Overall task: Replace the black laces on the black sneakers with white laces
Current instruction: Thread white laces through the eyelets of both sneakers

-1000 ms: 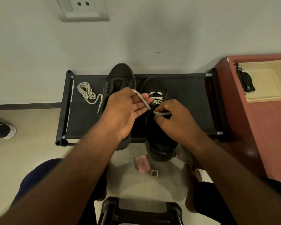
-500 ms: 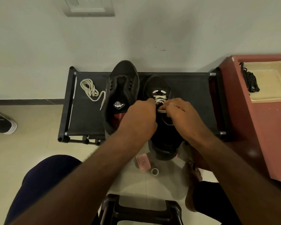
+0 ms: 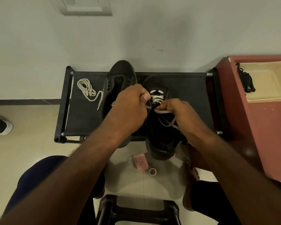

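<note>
Head view: the half-laced sneaker is set at the middle of the rack, heel overhanging the rack's front edge, likely for easier reach. The white lace is pulled from both sides, with the left hand and right hand each clamped on one end. Bare fabric is left at the rack's right end; a spare lace is coiled at its left end.

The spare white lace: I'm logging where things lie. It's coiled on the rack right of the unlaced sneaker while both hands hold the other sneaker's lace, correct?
Wrong side. The head view shows the spare white lace coiled on the rack left of the unlaced sneaker, not right. The left hand and right hand do hold the other sneaker's lace.
</note>
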The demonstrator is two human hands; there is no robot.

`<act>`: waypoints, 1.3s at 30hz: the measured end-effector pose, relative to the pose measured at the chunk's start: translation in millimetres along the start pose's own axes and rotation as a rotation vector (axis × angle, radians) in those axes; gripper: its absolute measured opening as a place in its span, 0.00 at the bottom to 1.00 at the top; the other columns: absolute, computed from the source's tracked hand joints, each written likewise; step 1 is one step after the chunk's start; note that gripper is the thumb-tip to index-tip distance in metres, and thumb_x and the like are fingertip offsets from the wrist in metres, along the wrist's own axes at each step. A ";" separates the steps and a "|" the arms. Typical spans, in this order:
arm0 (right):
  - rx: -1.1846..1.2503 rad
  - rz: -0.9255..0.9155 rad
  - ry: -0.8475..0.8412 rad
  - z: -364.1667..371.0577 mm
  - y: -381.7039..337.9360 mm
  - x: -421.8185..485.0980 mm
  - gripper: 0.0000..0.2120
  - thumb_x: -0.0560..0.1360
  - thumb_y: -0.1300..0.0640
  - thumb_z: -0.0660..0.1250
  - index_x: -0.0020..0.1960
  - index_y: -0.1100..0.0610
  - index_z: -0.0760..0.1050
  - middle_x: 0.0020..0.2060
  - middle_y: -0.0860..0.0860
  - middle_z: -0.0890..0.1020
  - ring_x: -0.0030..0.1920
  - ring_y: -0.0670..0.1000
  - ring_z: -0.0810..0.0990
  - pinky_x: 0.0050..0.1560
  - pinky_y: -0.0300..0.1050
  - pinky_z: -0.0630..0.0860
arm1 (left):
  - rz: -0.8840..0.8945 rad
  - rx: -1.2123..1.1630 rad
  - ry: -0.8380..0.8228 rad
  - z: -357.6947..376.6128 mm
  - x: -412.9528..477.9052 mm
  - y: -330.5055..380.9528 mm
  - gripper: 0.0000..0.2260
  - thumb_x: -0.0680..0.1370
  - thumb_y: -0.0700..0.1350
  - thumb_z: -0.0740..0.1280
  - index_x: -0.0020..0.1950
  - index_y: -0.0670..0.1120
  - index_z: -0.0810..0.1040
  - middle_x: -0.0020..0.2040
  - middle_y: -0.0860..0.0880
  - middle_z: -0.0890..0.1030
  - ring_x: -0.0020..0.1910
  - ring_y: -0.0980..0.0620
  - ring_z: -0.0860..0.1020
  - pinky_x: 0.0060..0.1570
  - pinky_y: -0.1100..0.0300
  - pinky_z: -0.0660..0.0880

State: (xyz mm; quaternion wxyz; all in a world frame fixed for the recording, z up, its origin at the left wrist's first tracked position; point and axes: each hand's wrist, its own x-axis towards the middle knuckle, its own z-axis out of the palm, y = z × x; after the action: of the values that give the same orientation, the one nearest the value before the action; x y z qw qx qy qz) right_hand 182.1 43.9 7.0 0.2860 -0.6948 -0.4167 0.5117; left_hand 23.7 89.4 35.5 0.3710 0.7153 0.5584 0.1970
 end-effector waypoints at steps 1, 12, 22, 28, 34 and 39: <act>0.020 0.017 -0.006 0.0 -2.5 -0.8 0.14 0.79 0.52 0.60 0.44 0.48 0.85 0.55 0.48 0.81 0.55 0.48 0.79 0.61 0.52 0.76 | 0.030 0.093 -0.001 1.5 0.3 -0.5 0.08 0.82 0.40 0.61 0.59 0.45 0.77 0.53 0.49 0.77 0.50 0.54 0.76 0.46 0.70 0.69; 0.024 0.000 0.013 -1.1 -5.5 -2.8 0.25 0.67 0.43 0.56 0.48 0.55 0.85 0.54 0.47 0.81 0.53 0.45 0.79 0.56 0.44 0.75 | -0.194 0.037 -0.176 10.5 7.9 -7.4 0.09 0.81 0.38 0.60 0.47 0.45 0.79 0.39 0.51 0.77 0.39 0.54 0.75 0.35 0.64 0.68; 0.023 -0.016 -0.036 -3.7 -3.7 -5.3 0.19 0.76 0.46 0.56 0.46 0.50 0.85 0.57 0.45 0.79 0.55 0.43 0.76 0.53 0.40 0.69 | -0.101 -0.635 -0.071 -31.6 1.7 10.8 0.11 0.80 0.48 0.64 0.59 0.45 0.79 0.33 0.56 0.74 0.28 0.61 0.71 0.29 0.68 0.69; -0.020 -0.052 -0.045 -3.5 -0.3 -1.1 0.14 0.80 0.56 0.61 0.43 0.45 0.82 0.53 0.43 0.80 0.54 0.42 0.77 0.50 0.27 0.70 | -0.018 0.361 -0.225 10.0 -1.8 -11.2 0.12 0.81 0.53 0.63 0.56 0.50 0.81 0.47 0.49 0.82 0.47 0.48 0.80 0.52 0.48 0.78; -0.124 -0.135 0.007 -1.1 -3.2 -1.8 0.09 0.77 0.64 0.65 0.45 0.62 0.84 0.43 0.48 0.80 0.44 0.39 0.78 0.40 0.26 0.70 | 0.056 0.409 -0.305 15.3 3.9 -15.0 0.11 0.82 0.46 0.59 0.62 0.49 0.76 0.50 0.45 0.81 0.50 0.43 0.79 0.52 0.46 0.77; -0.215 -0.228 0.053 1.2 1.3 -1.6 0.05 0.75 0.65 0.70 0.45 0.58 0.84 0.39 0.40 0.77 0.41 0.27 0.75 0.42 0.20 0.68 | 0.023 0.263 -0.248 15.1 7.2 -18.2 0.07 0.81 0.44 0.60 0.45 0.46 0.76 0.42 0.47 0.79 0.43 0.47 0.78 0.46 0.50 0.76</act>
State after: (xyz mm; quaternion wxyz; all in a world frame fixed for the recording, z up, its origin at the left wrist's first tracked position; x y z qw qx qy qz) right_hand 181.1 41.8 6.3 0.2772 -0.6830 -0.5373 0.4098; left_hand 24.5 93.4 11.1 0.3377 0.7830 0.5211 0.0370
